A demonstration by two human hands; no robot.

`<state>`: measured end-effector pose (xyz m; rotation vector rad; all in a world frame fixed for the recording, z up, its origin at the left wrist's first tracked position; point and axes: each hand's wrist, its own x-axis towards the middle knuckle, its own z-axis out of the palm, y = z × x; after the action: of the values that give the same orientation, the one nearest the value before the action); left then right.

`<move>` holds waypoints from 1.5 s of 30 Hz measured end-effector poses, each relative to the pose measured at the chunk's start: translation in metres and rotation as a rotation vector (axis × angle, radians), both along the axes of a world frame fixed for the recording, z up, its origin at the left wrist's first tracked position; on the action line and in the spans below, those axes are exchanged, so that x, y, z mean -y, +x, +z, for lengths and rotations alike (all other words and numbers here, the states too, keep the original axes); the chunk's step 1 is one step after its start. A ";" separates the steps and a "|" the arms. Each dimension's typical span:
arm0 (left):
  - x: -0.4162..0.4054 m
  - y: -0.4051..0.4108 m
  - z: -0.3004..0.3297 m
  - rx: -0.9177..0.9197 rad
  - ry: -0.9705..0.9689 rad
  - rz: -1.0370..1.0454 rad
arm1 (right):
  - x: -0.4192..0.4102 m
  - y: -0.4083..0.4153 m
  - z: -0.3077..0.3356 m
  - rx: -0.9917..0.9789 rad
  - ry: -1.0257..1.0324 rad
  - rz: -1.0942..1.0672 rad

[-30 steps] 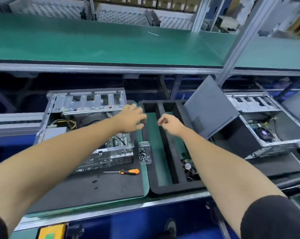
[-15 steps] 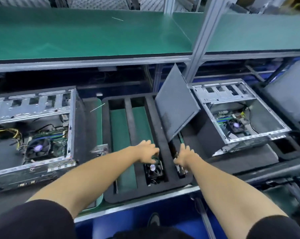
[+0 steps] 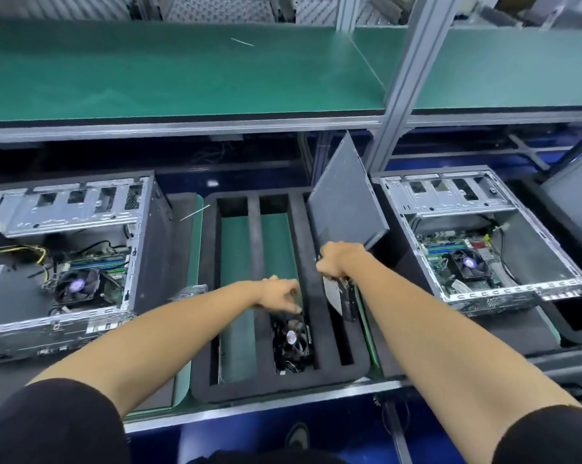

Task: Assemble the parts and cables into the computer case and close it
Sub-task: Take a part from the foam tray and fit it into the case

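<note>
Black foam tray (image 3: 311, 289): slotted, central on the surface (image 3: 182, 390); landmark for all entries.
Fan cooler (image 3: 292, 339): lying in the tray's middle slot, near end.
Left hand (image 3: 279, 293): over the middle slot, fingers curled down onto the cooler's far edge; whether it grips cannot be told.
Right hand (image 3: 338, 261): over the tray's right slot, fist closed round a flat metal part (image 3: 341, 296) standing partly raised out of it.
Open computer case (image 3: 68, 259): left of the tray, motherboard exposed.
Second open case (image 3: 477, 239): right of the tray.
Dark side panel (image 3: 345, 192): leaning upright at the tray's far right corner.
</note>
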<state>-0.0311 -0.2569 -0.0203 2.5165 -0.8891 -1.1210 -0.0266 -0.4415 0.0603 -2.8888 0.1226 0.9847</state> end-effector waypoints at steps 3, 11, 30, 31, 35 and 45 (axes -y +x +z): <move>-0.010 0.010 0.025 -0.313 -0.256 0.345 | -0.026 0.040 0.050 0.031 0.140 0.062; -0.131 0.037 0.104 -0.845 -1.134 1.124 | -0.152 0.092 0.121 0.504 0.314 0.361; -0.403 0.030 0.092 -0.499 -1.357 1.445 | -0.382 0.080 0.000 0.470 0.839 -0.022; -0.406 0.029 0.088 -0.499 -1.355 1.430 | -0.385 0.078 -0.005 0.445 0.857 -0.049; -0.412 0.026 0.079 -0.501 -1.326 1.370 | -0.399 0.070 -0.009 0.350 1.033 -0.179; -0.402 0.032 0.041 -0.334 -1.030 1.559 | -0.410 0.057 -0.032 0.627 0.662 -0.032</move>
<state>0.0009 0.1451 0.0208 1.3027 0.5386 -0.2855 0.0306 -0.0317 0.0285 -2.4029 -0.1691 0.0389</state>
